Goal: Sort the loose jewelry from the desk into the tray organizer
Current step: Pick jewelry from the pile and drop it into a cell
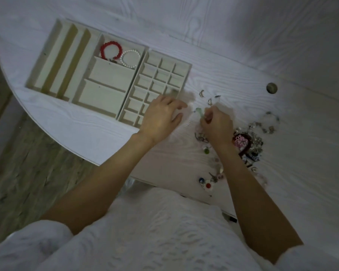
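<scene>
Right hand (216,127) on the white desk (243,55), fingers curled, pinching a small pale green piece (200,112) just right of the tray organizer (98,75). Left hand (160,118) spread flat, fingers relaxed, holding nothing, resting over the near right corner of the organizer's small-cell grid. Red bead bracelet (111,49) and pearl bracelet (130,58) lie in the top middle compartment, touching. Loose jewelry pile (250,141) sits on the desk right of the right hand; a few small silvery pieces (209,97) lie apart above it.
</scene>
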`<state>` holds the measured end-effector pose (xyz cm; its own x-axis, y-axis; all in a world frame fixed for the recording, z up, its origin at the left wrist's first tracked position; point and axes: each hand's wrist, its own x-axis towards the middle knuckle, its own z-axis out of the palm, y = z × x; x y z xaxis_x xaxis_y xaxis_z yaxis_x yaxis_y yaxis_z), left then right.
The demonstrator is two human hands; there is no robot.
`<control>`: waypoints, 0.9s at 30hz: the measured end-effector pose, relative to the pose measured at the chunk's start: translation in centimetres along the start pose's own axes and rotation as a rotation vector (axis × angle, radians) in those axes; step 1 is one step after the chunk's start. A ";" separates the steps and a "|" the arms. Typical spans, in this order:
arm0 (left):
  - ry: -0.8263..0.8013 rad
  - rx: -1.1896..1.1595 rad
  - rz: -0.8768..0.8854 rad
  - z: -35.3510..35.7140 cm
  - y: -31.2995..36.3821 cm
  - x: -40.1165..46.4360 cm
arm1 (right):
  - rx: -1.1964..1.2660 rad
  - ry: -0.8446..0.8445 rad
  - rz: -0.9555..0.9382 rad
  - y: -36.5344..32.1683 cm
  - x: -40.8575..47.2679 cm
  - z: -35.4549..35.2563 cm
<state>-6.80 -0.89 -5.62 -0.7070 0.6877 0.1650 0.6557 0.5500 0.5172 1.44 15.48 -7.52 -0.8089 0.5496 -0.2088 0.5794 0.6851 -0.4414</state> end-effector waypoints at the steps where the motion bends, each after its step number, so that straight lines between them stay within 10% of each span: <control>1: -0.084 -0.007 -0.030 0.7 0.7 0.7 | 0.003 -0.004 0.002 0.2 -0.2 0.1; 6: -0.359 0.177 -0.043 4.7 2.7 3.3 | -0.010 0.011 -0.029 1.4 -0.5 0.0; 14: -0.210 0.156 0.034 5.9 2.3 3.2 | 0.003 0.010 -0.138 2.1 -0.3 -0.9; 27: 0.043 -0.714 -0.616 -0.1 0.7 -3.1 | 0.228 -0.134 -0.342 -2.0 -2.5 -1.4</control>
<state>-4.13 -2.69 -5.70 -0.8934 0.3470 -0.2854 -0.1439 0.3809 0.9133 2.49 13.40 -4.86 -0.9651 0.2317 -0.1218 0.2508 0.6855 -0.6835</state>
